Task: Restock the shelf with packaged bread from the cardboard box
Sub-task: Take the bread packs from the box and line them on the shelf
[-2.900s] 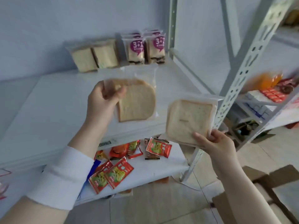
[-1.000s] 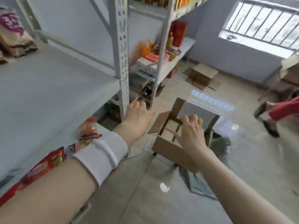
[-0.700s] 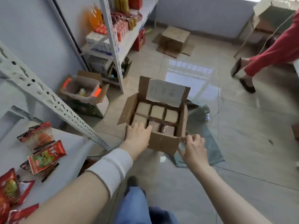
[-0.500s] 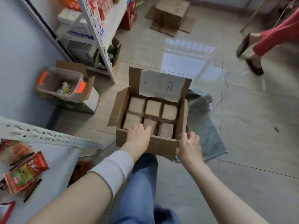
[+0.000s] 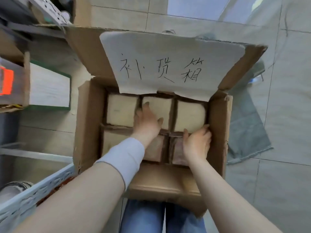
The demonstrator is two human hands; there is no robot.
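An open cardboard box (image 5: 85,125) sits on the floor right below me, with a handwritten paper sheet (image 5: 168,64) taped to its raised back flap. Inside lie several packs of sliced bread in two rows. My left hand (image 5: 147,121) lies flat on the middle back pack (image 5: 164,104), fingers spread along its left edge. My right hand (image 5: 196,142) curls at the near edge of the right back pack (image 5: 190,116), fingertips touching it. Neither pack is lifted. The left back pack (image 5: 120,111) is untouched. The front packs are partly hidden by my arms.
A second carton (image 5: 48,84) with a white side stands to the left. A perforated shelf upright (image 5: 48,9) crosses the top left. A pale plastic basket rim (image 5: 33,195) shows at bottom left. A grey cloth (image 5: 245,132) lies right of the box.
Both hands put their bread on the shelf and came away empty. I turned and bent down to the box. My hands went from its front wall into the box, onto the back-row packs.
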